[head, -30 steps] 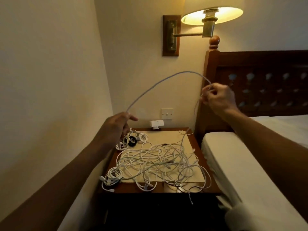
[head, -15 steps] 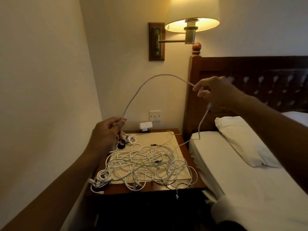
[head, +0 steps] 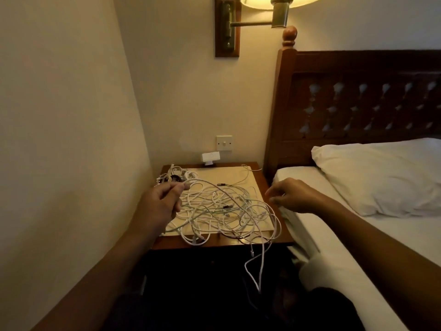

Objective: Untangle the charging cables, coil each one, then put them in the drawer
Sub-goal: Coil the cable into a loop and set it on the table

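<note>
A tangle of white charging cables [head: 222, 207] lies on a beige mat [head: 238, 174] on the wooden nightstand [head: 214, 244]. Several coiled cables [head: 175, 176] sit at its back left corner. My left hand [head: 161, 203] pinches one end of a long white cable [head: 261, 263]. That cable arcs over the tangle and hangs off the nightstand's front right edge. My right hand [head: 294, 195] hovers at the mattress edge, just right of the tangle. Its fingers are loosely curled and nothing shows in them. The nightstand's front is in deep shadow, so no drawer is visible.
A small white charger [head: 211, 157] stands at the back of the nightstand under a wall switch [head: 224, 143]. The wall runs close on the left. A bed with mattress [head: 322, 237], pillow [head: 381, 175] and dark headboard [head: 358, 103] fills the right. A lit wall lamp [head: 279, 10] hangs overhead.
Both hands came down from chest height to the nightstand. My right hand let go of the cable, which fell across the tangle and over the front edge. My left hand keeps its end.
</note>
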Demonstrator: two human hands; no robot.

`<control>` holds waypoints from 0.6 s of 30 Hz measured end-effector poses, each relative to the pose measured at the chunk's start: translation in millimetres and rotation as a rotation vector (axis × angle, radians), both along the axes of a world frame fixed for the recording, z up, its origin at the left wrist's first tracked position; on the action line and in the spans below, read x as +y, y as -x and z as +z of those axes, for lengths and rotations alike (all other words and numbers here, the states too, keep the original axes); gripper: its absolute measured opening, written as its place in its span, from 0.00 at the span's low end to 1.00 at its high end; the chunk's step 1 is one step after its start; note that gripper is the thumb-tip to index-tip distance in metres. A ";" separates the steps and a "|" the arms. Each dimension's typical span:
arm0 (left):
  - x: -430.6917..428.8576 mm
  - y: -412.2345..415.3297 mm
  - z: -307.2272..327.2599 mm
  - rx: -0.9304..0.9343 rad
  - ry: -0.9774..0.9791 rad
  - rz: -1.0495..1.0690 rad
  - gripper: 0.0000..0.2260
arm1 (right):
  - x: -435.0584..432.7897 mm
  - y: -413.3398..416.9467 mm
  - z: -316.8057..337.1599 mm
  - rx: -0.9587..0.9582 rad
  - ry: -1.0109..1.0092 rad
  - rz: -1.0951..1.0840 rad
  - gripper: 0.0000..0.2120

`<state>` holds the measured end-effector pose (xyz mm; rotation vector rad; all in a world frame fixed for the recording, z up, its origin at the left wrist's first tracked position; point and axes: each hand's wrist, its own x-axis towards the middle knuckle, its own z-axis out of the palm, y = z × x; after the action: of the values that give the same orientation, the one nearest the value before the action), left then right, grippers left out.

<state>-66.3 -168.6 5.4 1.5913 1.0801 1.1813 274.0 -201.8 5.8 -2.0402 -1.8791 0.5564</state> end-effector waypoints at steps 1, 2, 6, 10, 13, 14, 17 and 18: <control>-3.9 0.0 -5.0 -0.006 0.014 -0.014 0.10 | 7.2 0.6 -12.8 -0.003 -0.027 -0.045 0.13; -7.2 0.2 -10.3 -0.003 0.025 -0.026 0.10 | 15.6 1.3 -25.8 -0.003 -0.051 -0.091 0.14; -10.9 2.1 -37.9 0.022 0.058 -0.052 0.09 | 49.3 3.0 -71.7 0.002 -0.054 -0.272 0.13; -8.7 2.8 -60.5 0.059 0.096 -0.084 0.10 | 69.5 -2.2 -100.0 -0.059 -0.049 -0.293 0.10; -8.8 1.1 -75.2 0.057 0.139 -0.105 0.10 | 69.7 -4.9 -106.1 -0.086 -0.128 -0.285 0.09; -8.9 -0.4 -79.1 0.049 0.157 -0.112 0.10 | 66.4 -6.6 -103.7 -0.076 -0.175 -0.298 0.09; -10.5 -4.2 -86.4 -0.015 0.220 -0.099 0.10 | 43.3 -14.1 -85.3 0.010 -0.333 -0.390 0.09; -11.7 -3.9 -87.6 -0.034 0.241 -0.079 0.10 | 31.1 -17.9 -80.4 0.031 -0.362 -0.431 0.08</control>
<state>-62.4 -180.3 -82.1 1.4093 1.0838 0.9833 291.9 -170.6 -74.6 -2.0760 -1.3381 0.1235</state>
